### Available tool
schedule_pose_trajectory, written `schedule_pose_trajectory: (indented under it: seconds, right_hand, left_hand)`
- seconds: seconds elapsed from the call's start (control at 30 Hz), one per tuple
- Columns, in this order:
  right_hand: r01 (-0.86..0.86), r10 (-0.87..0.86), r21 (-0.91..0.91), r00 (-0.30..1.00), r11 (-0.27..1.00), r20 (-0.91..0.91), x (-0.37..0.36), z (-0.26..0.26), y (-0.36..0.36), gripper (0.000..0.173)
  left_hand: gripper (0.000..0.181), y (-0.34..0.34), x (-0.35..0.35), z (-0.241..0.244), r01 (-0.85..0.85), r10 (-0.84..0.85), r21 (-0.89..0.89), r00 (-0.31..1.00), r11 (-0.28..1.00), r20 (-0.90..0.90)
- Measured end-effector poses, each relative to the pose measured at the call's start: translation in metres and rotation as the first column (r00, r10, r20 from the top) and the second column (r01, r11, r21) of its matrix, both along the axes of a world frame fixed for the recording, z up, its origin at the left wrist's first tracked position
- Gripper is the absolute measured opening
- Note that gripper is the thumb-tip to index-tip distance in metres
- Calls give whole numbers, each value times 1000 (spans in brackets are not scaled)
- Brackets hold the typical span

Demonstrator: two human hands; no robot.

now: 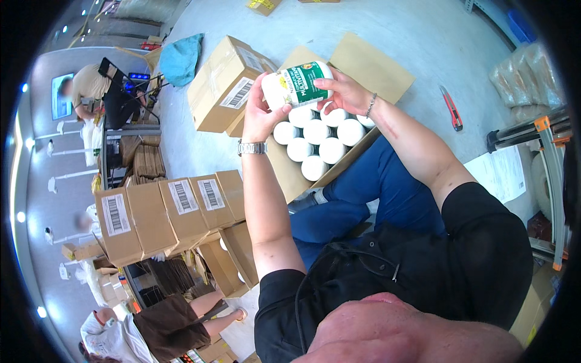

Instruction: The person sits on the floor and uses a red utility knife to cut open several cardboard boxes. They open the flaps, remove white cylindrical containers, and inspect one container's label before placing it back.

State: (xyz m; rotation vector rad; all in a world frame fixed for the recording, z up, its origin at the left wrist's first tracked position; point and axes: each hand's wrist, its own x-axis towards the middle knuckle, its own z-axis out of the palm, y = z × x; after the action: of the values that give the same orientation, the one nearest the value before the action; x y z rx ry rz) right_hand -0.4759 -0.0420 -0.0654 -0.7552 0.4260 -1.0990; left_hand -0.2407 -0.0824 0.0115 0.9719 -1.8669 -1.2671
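Observation:
Between my two hands is a white plastic multivitamin bottle (pixel 297 85) with a green label, tilted over an open cardboard box (pixel 290 174). My left hand (pixel 263 109), with a metal watch at the wrist, grips its white lid or base end. Fingers of my right hand (pixel 347 93), with a bracelet at the wrist, hold the other end. Below, inside the box, several white-capped bottles (pixel 316 131) stand upright, packed close together; the hands and the held bottle hide part of them. The box flaps (pixel 372 63) are folded outward.
Taped cartons (pixel 224 81) stand beside the box, and a row of labelled cartons (pixel 150 218) is stacked nearby. A red utility knife (pixel 450 109) and printed paper (pixel 497 174) lie on the floor. One person (pixel 97 90) bends at a table; another (pixel 154 322) stands near shelving.

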Motion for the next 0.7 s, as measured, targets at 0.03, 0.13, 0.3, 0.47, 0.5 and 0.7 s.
schedule_pose_trajectory:
  seconds: [0.03,0.13,0.3,0.47,0.5,0.7]
  right_hand:
    - [6,-6,-20,1000,1000,13,2,-1,3,65]
    - [125,-134,-135,989,983,-56,5,-1,8,75]
    - [227,-285,-344,950,911,-127,6,-4,8,84]
    - [658,-710,-293,556,694,-432,-3,-32,-23,75]
    - [708,-744,-275,521,651,-419,-6,-35,-26,72]
    - [839,-860,-220,445,498,-250,-25,-60,-52,48]
  left_hand:
    - [89,4,3,1,0,0,8,1000,1000,-3]
    - [77,14,6,-2,-68,69,84,998,994,-1]
    - [62,21,-2,-16,-148,183,226,973,963,-143]
    - [46,3,-33,-27,-280,260,385,960,879,103]
    - [57,2,-37,-36,-319,279,364,947,875,159]
    - [95,-23,-93,-97,-454,311,151,781,878,541]
